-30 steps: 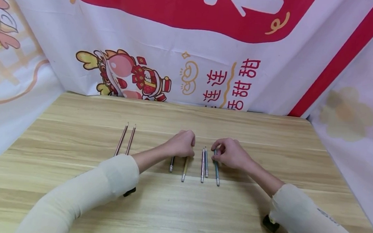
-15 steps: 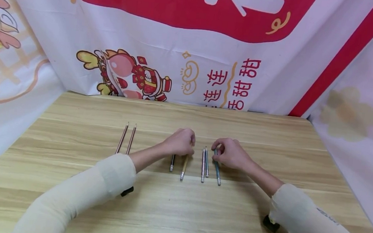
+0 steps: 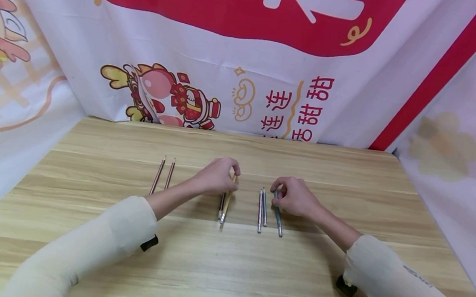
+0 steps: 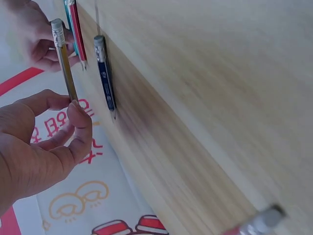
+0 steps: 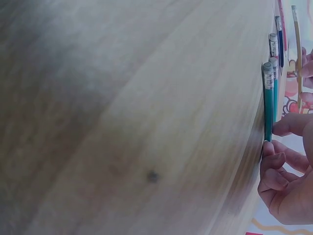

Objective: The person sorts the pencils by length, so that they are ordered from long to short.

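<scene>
Between thumb and fingertip, my left hand [image 3: 217, 176] pinches a yellow pencil [image 4: 62, 56], raised off the wood in the left wrist view, eraser end towards me. Beside it a dark blue pencil [image 4: 104, 73] lies on the table, partly covered by the left hand in the head view. My right hand [image 3: 297, 197] pinches a teal pencil [image 5: 268, 95] near its far end. Just left of that lie a pinkish pencil [image 3: 260, 213] and another teal pencil [image 3: 264, 211], close together.
Two reddish-brown pencils [image 3: 157, 174] lie further left, their lower ends hidden behind the left forearm. The wooden table [image 3: 226, 271] ends at a printed cloth [image 3: 213, 50] at the back, with cloth at both sides too.
My left hand has moved left with the yellow pencil, which now comes close to the dark blue one in the head view. The right hand stays put on its teal pencil.
</scene>
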Demonstrator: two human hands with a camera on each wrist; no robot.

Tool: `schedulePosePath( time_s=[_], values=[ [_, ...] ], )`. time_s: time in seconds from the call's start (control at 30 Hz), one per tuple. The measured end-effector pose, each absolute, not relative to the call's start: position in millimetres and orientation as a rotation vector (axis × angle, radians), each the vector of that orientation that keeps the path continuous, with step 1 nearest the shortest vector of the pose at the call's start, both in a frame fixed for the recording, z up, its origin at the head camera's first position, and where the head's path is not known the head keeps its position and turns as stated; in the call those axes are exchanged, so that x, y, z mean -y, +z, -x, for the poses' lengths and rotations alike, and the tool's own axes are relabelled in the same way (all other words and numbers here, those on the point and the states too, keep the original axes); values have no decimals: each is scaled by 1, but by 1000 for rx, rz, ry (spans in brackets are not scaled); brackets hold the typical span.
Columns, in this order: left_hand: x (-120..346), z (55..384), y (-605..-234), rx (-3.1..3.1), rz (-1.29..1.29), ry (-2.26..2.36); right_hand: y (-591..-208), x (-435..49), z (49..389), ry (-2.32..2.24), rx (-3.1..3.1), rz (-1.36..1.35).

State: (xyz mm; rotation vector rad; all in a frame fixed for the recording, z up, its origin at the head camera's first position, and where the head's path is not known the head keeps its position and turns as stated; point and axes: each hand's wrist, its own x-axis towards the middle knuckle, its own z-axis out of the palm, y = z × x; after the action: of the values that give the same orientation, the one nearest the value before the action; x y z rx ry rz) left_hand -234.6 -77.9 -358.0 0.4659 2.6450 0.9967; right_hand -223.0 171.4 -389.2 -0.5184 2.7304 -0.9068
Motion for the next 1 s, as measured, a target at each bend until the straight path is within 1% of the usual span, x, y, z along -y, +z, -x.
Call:
schedulePosePath(
  time_s=[0.63,1.0],
  values=[
    [110,236,-356,-2572,-393,1136,-388,-172,221,-870,-2730,538],
    [123,236,-353,-2602,-385,1133,-389,-173,218,-876,-2746,567]
  ],
)
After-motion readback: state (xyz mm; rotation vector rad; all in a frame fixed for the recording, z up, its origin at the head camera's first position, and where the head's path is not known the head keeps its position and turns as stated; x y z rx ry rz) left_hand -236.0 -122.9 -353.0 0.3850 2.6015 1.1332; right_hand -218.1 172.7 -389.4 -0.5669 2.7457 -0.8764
